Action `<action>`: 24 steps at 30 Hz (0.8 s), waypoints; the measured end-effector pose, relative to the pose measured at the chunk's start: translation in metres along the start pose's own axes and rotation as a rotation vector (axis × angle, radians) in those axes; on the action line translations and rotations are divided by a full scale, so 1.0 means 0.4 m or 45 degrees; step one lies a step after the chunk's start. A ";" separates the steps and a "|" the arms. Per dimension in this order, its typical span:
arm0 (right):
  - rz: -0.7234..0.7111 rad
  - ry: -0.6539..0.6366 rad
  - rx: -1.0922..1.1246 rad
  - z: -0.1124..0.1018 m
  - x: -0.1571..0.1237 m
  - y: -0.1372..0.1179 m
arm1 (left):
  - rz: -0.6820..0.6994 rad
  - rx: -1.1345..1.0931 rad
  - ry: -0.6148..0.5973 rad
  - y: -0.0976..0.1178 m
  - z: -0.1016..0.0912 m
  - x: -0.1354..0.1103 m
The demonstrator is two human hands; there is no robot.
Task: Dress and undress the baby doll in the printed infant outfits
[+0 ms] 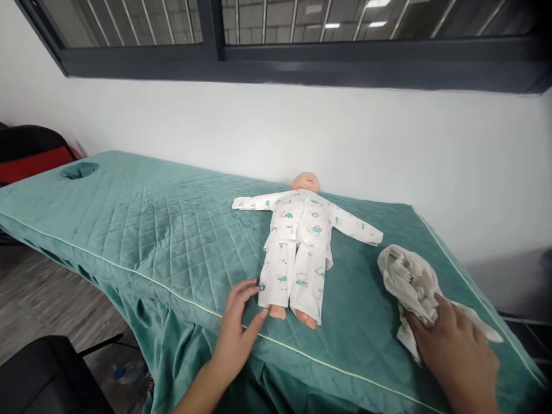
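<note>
A baby doll lies on its back on a green quilted bed, its arms spread and its feet toward me. It wears a white printed pajama top and matching pants. Beside the pants' left leg, my left hand rests with thumb and fingers apart, the fingertips at or very near the cuff. To the right, my right hand is closed on a crumpled off-white cloth lying on the bed. Its fingertips are partly hidden in the folds.
The green bed runs along a white wall under a dark-framed window. A face hole is at its left end. A black chair stands front left, near a plastic bottle on the floor. A red and black item sits far left.
</note>
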State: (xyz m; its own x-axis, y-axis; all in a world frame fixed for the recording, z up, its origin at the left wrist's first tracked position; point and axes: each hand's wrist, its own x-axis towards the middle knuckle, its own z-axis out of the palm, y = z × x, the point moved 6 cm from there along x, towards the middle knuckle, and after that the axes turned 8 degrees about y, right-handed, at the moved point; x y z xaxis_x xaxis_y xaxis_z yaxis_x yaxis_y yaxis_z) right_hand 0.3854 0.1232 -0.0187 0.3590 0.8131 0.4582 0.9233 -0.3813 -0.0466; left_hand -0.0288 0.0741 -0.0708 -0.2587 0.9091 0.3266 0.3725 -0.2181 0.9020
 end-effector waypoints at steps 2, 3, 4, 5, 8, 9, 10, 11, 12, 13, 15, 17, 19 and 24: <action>0.030 0.065 0.010 0.016 -0.020 -0.006 | 0.060 0.060 -0.051 0.002 0.021 -0.006; 0.043 0.099 0.036 0.019 -0.027 -0.006 | 0.088 0.092 -0.063 0.003 0.028 -0.009; 0.052 0.127 0.053 0.019 -0.031 -0.004 | 0.112 0.126 -0.065 0.003 0.034 -0.012; 0.057 0.152 0.067 0.017 -0.034 -0.002 | 0.133 0.159 -0.058 0.002 0.039 -0.014; 0.047 0.204 0.103 0.011 -0.035 0.001 | 0.176 0.227 -0.024 0.001 0.047 -0.017; 0.045 0.215 0.115 0.009 -0.035 0.001 | 0.184 0.237 -0.012 0.002 0.049 -0.016; 0.040 0.219 0.124 0.009 -0.035 0.001 | 0.192 0.244 -0.004 0.004 0.051 -0.015; 0.037 0.218 0.131 0.009 -0.035 0.000 | 0.201 0.248 -0.003 0.006 0.053 -0.014; 0.036 0.214 0.135 0.009 -0.036 0.000 | 0.211 0.251 -0.009 0.010 0.056 -0.012; 0.038 0.210 0.137 0.010 -0.037 -0.001 | 0.222 0.252 -0.018 0.014 0.059 -0.011; 0.053 0.204 0.141 0.010 -0.039 -0.001 | 0.250 0.256 -0.038 0.024 0.065 -0.007; 0.076 0.199 0.144 0.011 -0.040 0.001 | 0.273 0.269 -0.050 0.030 0.067 -0.003; 0.102 0.197 0.155 0.013 -0.039 0.003 | 0.285 0.282 -0.054 0.032 0.069 -0.002; 0.119 0.222 0.214 0.010 -0.044 -0.001 | 0.232 0.230 -0.075 0.027 0.068 -0.009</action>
State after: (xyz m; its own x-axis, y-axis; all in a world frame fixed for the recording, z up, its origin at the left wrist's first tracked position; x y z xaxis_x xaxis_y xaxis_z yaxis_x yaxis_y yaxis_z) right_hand 0.3791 0.1106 -0.0302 0.4280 0.6842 0.5905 0.9023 -0.3610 -0.2357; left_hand 0.0004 0.0781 -0.0698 -0.1226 0.8807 0.4575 0.5630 -0.3180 0.7629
